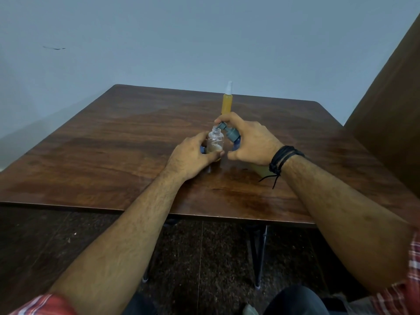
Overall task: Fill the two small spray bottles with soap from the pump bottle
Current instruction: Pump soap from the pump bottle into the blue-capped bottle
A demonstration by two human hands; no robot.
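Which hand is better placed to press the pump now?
The right hand: it already grips the pump bottle, its spout over the open small bottle. The left hand holds that bottle steady.

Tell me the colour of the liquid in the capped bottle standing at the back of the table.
Yellow-orange, seen in the head view: the capped bottle looks full of it.
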